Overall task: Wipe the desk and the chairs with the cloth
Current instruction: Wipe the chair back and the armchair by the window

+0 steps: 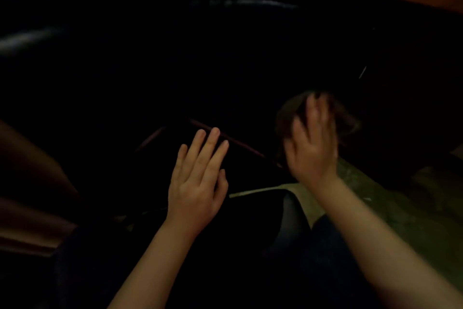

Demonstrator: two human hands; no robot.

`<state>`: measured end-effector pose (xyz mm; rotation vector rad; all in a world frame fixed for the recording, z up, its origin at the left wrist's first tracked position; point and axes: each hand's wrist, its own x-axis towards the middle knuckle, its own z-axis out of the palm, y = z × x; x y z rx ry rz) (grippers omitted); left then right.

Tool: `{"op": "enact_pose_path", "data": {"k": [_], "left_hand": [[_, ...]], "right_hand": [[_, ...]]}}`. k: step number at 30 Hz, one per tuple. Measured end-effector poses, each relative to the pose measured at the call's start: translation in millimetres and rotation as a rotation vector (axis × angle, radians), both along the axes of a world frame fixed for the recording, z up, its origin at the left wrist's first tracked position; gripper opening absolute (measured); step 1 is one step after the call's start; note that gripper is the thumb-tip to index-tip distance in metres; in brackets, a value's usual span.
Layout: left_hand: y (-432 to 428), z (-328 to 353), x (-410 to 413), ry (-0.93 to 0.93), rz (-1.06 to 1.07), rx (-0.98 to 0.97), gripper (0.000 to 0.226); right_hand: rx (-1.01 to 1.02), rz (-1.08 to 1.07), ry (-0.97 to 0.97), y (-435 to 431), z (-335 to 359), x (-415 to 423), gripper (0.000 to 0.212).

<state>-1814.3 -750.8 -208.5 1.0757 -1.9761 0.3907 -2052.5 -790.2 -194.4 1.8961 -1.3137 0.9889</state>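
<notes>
Two hands: left hand (198, 178) flat, fingers straight; right hand (312, 144) spread, blurred, on the cloth (289, 114).

L hand (198, 178): palm down, back of hand to cam; holds nothing.
L fingers (210, 143): four straight, close together, pointing up-frame and slightly right; thumb lies alongside on the right edge of the hand.
L forearm (150, 258): bare; enters from bottom centre-left, runs up and right to the wrist.
R hand (313, 143): back of hand to cam, sits higher in frame than L hand, well apart from it; outline blurred.
R fingers (318, 110): extended, slightly spread, pointing up-frame; tips too blurred to resolve.
R forearm (388, 241): bare; enters from bottom-right corner, runs up and left to the wrist.
</notes>
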Motion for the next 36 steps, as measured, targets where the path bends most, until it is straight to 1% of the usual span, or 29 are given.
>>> {"op": "enact_pose_path", "data": {"k": [1, 3, 5, 7, 8, 11, 12, 14, 16, 18, 19, 22, 23, 25, 26, 28, 30, 32, 33, 34, 36], "left_hand": [[2, -7, -2, 0.003, -0.003, 0.027, 0.046], [5, -17, -5, 0.022, -0.008, 0.074, 0.047], [6, -25, -7, 0.019, -0.027, 0.099, 0.048], [11, -37, -7, -0.006, -0.066, 0.117, 0.048], [15, -45, -8, -0.024, -0.091, 0.127, 0.048], [29, -70, -7, -0.127, -0.168, 0.205, 0.048], [33, -78, -6, -0.161, -0.18, 0.233, 0.048], [36, -89, -4, -0.2, -0.192, 0.284, 0.046], [36, -96, -3, -0.216, -0.187, 0.337, 0.042], [35, -102, -3, -0.235, -0.181, 0.39, 0.042], [33, -103, -3, -0.245, -0.18, 0.41, 0.042], [31, -109, -4, -0.274, -0.2, 0.436, 0.045], [32, -111, -4, -0.278, -0.209, 0.451, 0.046], [32, -118, -1, -0.279, -0.204, 0.489, 0.045], [33, -123, 1, -0.279, -0.19, 0.509, 0.044], [37, -135, 6, -0.28, -0.164, 0.57, 0.043], [44, -149, 12, -0.288, -0.149, 0.626, 0.043], [50, -160, 18, -0.313, -0.143, 0.666, 0.044], [52, -164, 20, -0.321, -0.145, 0.671, 0.044], [54, -168, 20, -0.323, -0.147, 0.675, 0.045], [54, -174, 18, -0.328, -0.142, 0.713, 0.057]], "right_hand": [[-0.007, -0.026, -0.076, -7, 20, 1, 0.032], [-0.034, -0.036, -0.144, -17, 46, 3, 0.039], [-0.039, -0.025, -0.102, -17, 46, 3, 0.035], [0.023, 0.0, -0.019, -9, 16, 0, 0.029], [0.065, 0.016, 0.05, -2, -5, -4, 0.029], [0.167, 0.082, 0.348, 19, -75, -22, 0.035], [0.186, 0.105, 0.414, 24, -89, -30, 0.037], [0.207, 0.132, 0.464, 27, -101, -39, 0.041], [0.19, 0.155, 0.482, 26, -97, -41, 0.041], [0.177, 0.144, 0.441, 24, -78, -36, 0.038], [0.151, 0.115, 0.384, 20, -63, -31, 0.036], [0.056, -0.016, 0.127, 6, -20, -21, 0.039], [0.027, -0.033, 0.071, 2, -14, -20, 0.04], [0.021, -0.03, 0.051, 0, -21, -20, 0.038], [0.046, -0.02, 0.087, 2, -33, -22, 0.036], [0.112, 0.02, 0.238, 11, -70, -28, 0.032], [0.158, 0.121, 0.397, 19, -108, -43, 0.033], [0.204, 0.232, 0.532, 21, -131, -60, 0.048], [0.203, 0.246, 0.583, 21, -134, -64, 0.054], [0.19, 0.255, 0.619, 19, -132, -66, 0.059], [0.168, 0.276, 0.641, 16, -129, -69, 0.065]]}}
